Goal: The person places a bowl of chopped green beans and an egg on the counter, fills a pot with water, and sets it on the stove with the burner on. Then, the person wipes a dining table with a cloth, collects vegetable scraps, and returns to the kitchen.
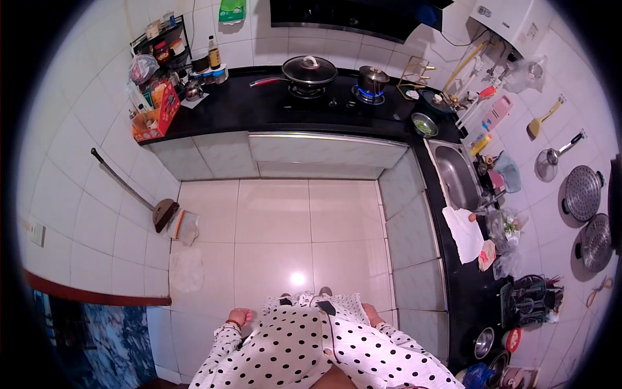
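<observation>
My left hand hangs low beside my body over the tiled floor. Its fingers are loosely bent, and I see nothing in them. On the other side, my right hand hangs near the cabinet doors, partly covered by the polka-dot garment; its fingers are hidden. Neither hand touches the counter. Ahead, a lidded frying pan sits on the left burner. A small lidded pot stands over a blue flame on the right burner.
A black counter runs along the back and right. It holds a red box, a bowl with green pieces, a sink, a white cloth and a cutlery rack. A long-handled brush leans at the left wall.
</observation>
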The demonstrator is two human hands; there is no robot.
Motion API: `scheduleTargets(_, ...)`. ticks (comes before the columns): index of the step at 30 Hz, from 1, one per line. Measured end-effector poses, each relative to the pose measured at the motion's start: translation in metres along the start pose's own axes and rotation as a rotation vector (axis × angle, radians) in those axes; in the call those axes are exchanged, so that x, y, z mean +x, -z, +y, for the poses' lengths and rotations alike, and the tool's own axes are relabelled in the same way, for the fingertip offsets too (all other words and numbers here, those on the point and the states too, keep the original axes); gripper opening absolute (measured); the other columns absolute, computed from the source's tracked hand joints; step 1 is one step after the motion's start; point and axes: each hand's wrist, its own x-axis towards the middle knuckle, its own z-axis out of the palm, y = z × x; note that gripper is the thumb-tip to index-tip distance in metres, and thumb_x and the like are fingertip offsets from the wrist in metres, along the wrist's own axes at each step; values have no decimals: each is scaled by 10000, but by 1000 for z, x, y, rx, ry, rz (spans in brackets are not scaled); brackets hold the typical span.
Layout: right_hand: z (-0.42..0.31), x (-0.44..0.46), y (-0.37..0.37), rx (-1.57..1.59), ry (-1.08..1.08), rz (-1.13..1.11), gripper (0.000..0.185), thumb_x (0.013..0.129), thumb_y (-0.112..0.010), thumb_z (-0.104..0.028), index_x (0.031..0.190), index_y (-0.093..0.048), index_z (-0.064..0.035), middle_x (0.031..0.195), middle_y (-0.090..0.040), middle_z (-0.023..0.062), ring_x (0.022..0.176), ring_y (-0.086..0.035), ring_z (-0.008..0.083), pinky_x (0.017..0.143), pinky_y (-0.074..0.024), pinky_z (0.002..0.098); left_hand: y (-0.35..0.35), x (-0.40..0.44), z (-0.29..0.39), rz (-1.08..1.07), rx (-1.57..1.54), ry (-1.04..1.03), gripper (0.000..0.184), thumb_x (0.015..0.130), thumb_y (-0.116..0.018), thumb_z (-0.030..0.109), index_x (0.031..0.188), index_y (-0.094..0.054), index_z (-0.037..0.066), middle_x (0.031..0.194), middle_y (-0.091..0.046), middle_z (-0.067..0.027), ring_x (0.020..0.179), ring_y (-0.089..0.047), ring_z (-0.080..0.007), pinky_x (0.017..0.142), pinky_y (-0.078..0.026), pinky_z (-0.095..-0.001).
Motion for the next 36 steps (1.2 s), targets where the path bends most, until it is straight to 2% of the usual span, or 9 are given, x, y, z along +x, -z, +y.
scheduleTargets(11,-14,6,3,-2,-13,20,412,791,-592,-352,1093,-603,-72,1076,-595,193,998,-574,365,835,-474,406,3,9,30,18,39,3,193,911,-493,217,934,-648,104,810,-670,2,627,-604,-98,514,-470,-266)
scheduleTargets(23,-27,-1,5,-13,11,40,348,793,-570,-308,1013,-653,-51,990,-638,216,944,-606,377,813,-486,416,2,-8,25,-5,75,-32,209,916,-479,201,954,-651,88,801,-658,-4,618,-593,-101,501,-468,-258)
scheduleTargets(28,-36,-6,6,-69,-25,18,329,807,-556,-289,1011,-653,-50,998,-635,218,962,-597,382,829,-479,414,4,-11,22,-27,146,-50,234,926,-457,200,952,-651,73,783,-650,-12,605,-585,-101,468,-455,-247)
scheduleTargets(36,-45,-10,9,-4,-39,12,346,812,-552,-298,1032,-650,-49,1014,-637,212,966,-603,372,827,-476,394,3,-12,20,12,85,-43,238,922,-454,198,936,-655,71,773,-646,-7,601,-578,-93,469,-456,-247)
